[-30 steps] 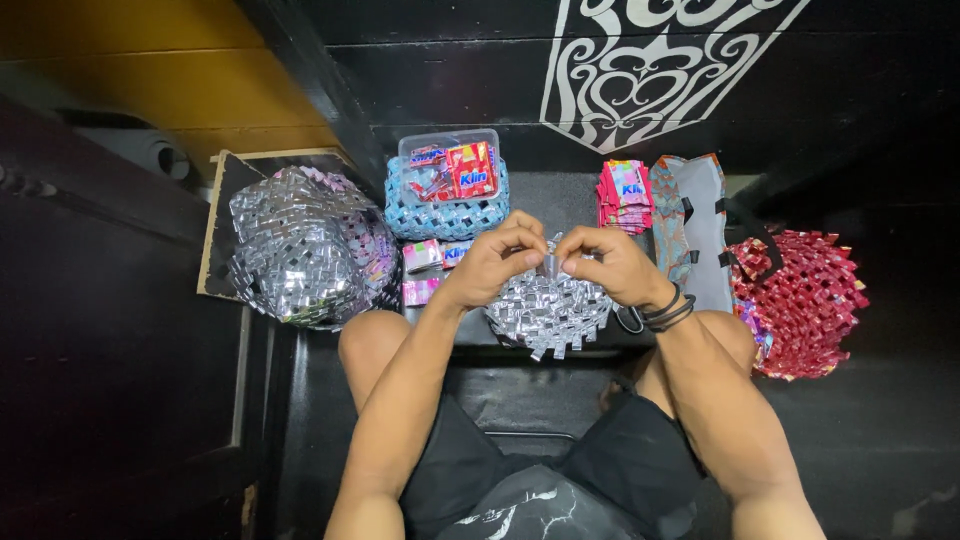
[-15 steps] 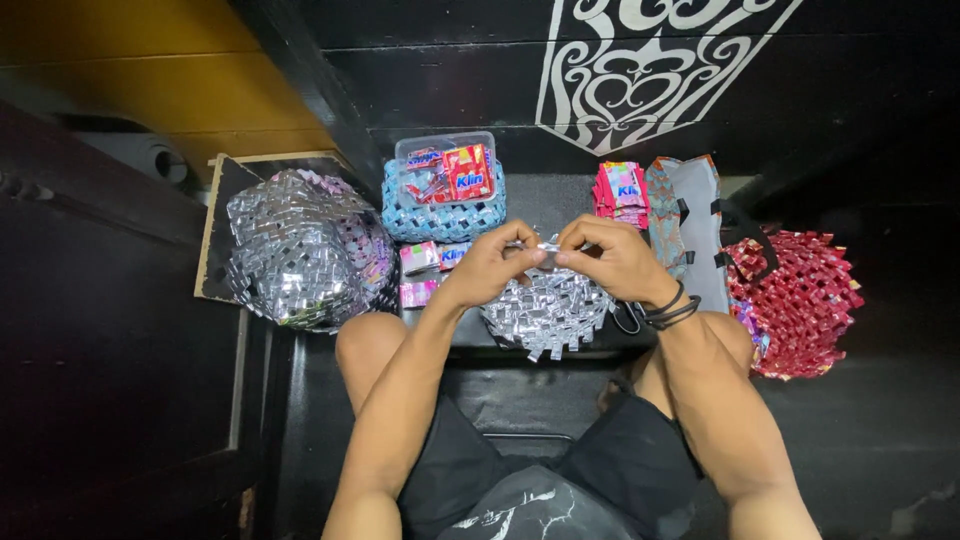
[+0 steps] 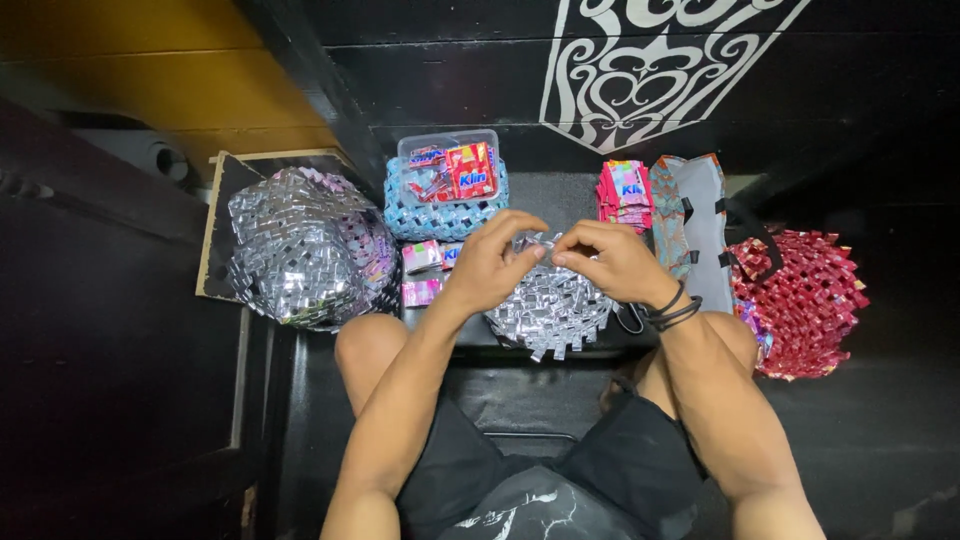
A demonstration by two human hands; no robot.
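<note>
A small silver woven piece (image 3: 548,312), made of folded foil wrappers, lies on the black bench between my knees. My left hand (image 3: 492,262) grips its upper left edge with curled fingers. My right hand (image 3: 612,262) pinches the top edge beside it, fingertips almost touching the left hand's. Black bands circle my right wrist. Which strip the fingertips hold is hidden.
A large silver woven bag (image 3: 300,248) sits on a board at the left. Behind my hands stands a blue woven basket (image 3: 440,212) with a clear tub of red wrappers. Folded pink wrappers (image 3: 622,192), a grey strap piece (image 3: 694,226) and a red woven bag (image 3: 800,300) lie at the right.
Both hands have stayed on the silver piece, with only small shifts of the fingers along its top edge. The view has moved slightly.
</note>
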